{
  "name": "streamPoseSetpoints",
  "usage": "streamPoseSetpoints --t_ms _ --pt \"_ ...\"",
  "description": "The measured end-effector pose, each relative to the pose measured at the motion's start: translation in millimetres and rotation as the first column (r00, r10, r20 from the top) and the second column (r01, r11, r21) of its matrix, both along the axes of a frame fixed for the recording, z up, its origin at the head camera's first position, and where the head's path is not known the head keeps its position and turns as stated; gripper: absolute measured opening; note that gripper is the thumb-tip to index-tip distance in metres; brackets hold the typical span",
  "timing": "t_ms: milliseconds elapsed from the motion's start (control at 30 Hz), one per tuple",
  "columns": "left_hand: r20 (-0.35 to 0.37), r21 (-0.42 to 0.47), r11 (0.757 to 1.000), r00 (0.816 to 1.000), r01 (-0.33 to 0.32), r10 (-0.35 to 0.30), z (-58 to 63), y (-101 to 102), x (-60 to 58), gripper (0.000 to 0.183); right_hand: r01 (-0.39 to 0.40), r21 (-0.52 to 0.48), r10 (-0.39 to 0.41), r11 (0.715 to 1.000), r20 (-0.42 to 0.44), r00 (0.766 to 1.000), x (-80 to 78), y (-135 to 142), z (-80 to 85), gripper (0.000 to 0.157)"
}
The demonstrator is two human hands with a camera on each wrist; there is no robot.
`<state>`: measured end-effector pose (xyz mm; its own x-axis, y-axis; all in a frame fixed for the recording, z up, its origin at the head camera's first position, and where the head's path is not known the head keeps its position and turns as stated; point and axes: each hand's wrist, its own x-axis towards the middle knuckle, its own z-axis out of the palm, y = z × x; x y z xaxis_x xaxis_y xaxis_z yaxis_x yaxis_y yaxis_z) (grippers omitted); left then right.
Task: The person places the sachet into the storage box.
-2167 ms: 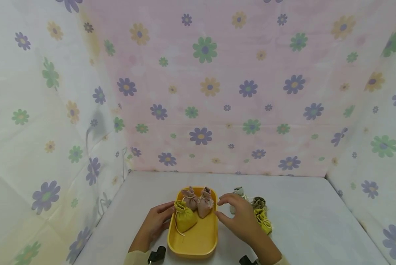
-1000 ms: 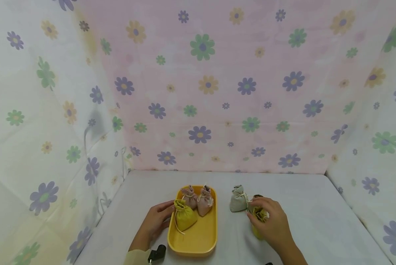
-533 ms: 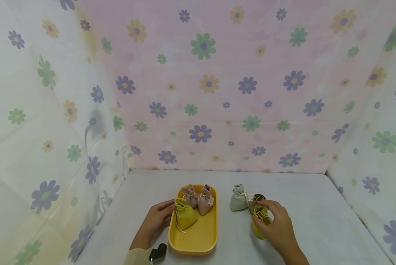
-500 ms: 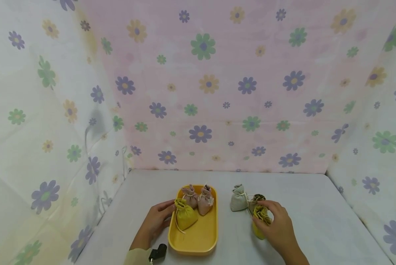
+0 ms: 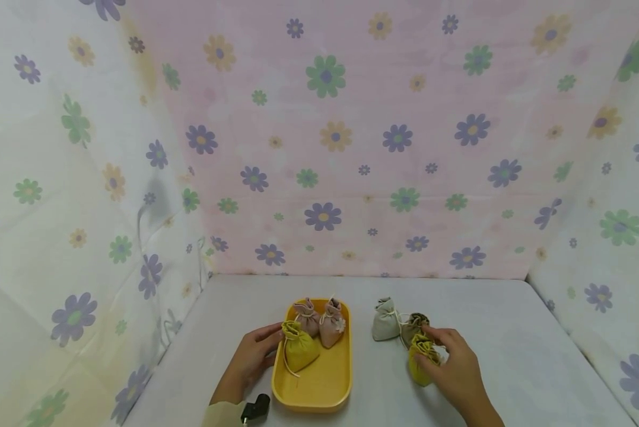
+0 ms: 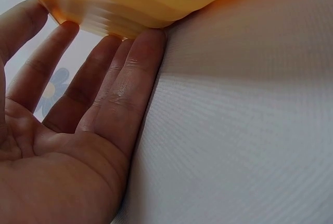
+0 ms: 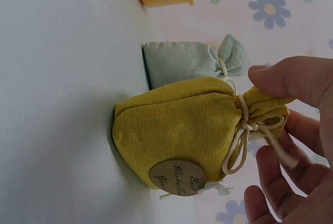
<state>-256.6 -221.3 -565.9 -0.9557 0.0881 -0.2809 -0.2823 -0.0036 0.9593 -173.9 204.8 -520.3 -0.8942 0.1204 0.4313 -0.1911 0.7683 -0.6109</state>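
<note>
A person's right hand (image 5: 458, 369) pinches the gathered neck of a mustard drawstring bag (image 7: 177, 125) standing on the white table (image 5: 490, 332), while the left hand (image 5: 248, 357), fingers loosely extended, touches a yellow tray (image 5: 319, 390) holding three bags (image 5: 301, 353)

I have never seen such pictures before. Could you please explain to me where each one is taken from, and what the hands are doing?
There is no machine here: a person works bare-handed. The wide picture comes from a camera worn on the head, looking forward and down. The two close ones come from cameras worn on the wrists, so they look turned.

On the white table is a tray with two pink bags and one plain yellow bag in it. The left hand touches the tray's side. The right hand holds a tagged yellow bag by its neck. Near that bag are a brown bag and a grey bag.
</note>
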Motion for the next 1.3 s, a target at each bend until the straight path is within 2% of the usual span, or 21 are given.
streamPoseSetpoints --t_ms 233,500,867,1100,1300 --pt "-0.032 0.037 0.999 0.999 0.029 -0.028 2.0 0 2.6 0.06 0.037 -0.029 -0.036 0.999 0.048 0.998 -0.4 -1 -3.7 0.04" --pt "-0.026 0.033 0.999 0.999 0.026 -0.026 3.4 1 4.0 0.06 0.047 -0.047 -0.05 0.998 -0.065 0.997 -1.3 -2 -10.6 0.029" --pt "-0.028 0.031 0.999 0.999 0.022 -0.021 3.5 2 2.6 0.058 0.072 -0.086 -0.084 0.994 -0.148 0.985 -1.9 -5 -7.8 0.031" --pt "-0.027 0.02 1.0 0.999 0.024 -0.023 3.4 1 2.7 0.059 0.076 -0.091 -0.089 0.993 -0.152 0.984 -2.4 -5 -4.9 0.03" --pt "-0.013 0.021 1.0 1.0 0.015 -0.015 1.7 0 1.5 0.059 0.034 -0.11 -0.054 0.993 -0.182 0.982 -1.0 -10 0.4 0.031"
